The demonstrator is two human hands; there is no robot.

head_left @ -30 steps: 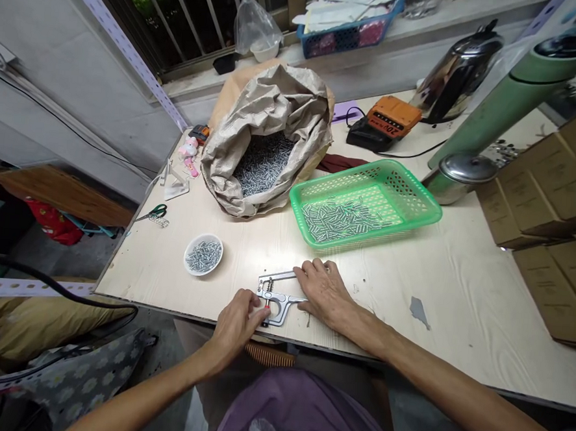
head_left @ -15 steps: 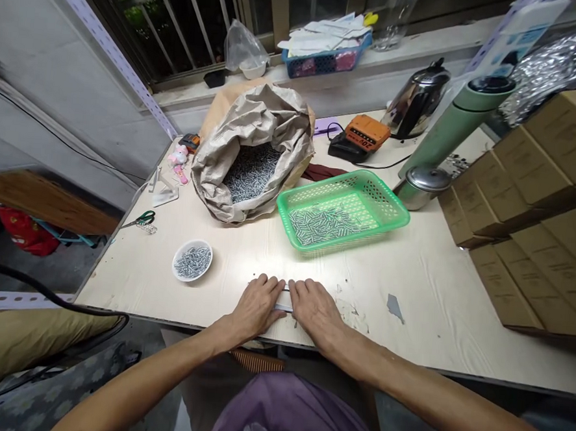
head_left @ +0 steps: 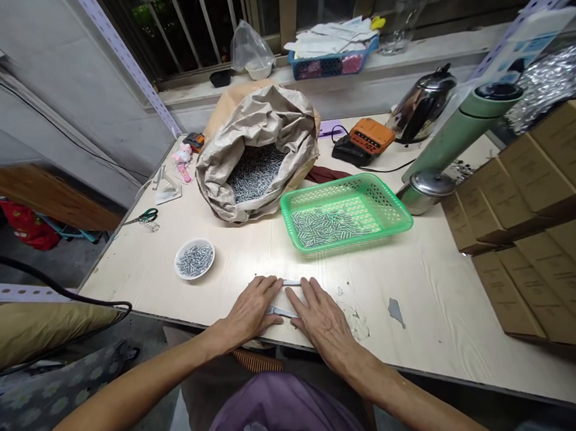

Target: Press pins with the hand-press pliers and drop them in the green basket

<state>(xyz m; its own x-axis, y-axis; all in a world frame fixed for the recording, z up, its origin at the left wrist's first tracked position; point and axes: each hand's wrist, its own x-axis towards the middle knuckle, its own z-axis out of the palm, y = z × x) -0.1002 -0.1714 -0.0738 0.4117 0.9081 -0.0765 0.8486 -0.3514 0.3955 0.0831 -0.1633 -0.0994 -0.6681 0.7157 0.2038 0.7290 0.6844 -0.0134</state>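
Observation:
Two thin grey strips [head_left: 282, 312] lie roughly parallel near the table's front edge, one nearer me and one farther off. Whether they are joined under my fingers I cannot see. My left hand [head_left: 250, 305] grips their left ends, fingertips on the far strip and thumb by the near one. At the right ends, my right hand [head_left: 327, 317] has fingertips at the far strip and its thumb at the near one, with the forefinger stretched between them. A white bowl [head_left: 177, 270] of small metal pins stands left of my hands. Beyond them is a green basket [head_left: 345, 245] with similar pins.
A large paper sack [head_left: 212, 178] of metal pins stands open behind the bowl. Stacked cardboard boxes [head_left: 532, 282] line the right side. Scissors [head_left: 147, 216] lie at the left edge. A green flask [head_left: 449, 141], a lidded metal cup [head_left: 423, 191] and an orange battery [head_left: 371, 136] are at the back right.
My hands have moved a little apart, baring more of the strips. My right fingers have spread, with the forefinger now between the strips. The whole view has shifted slightly.

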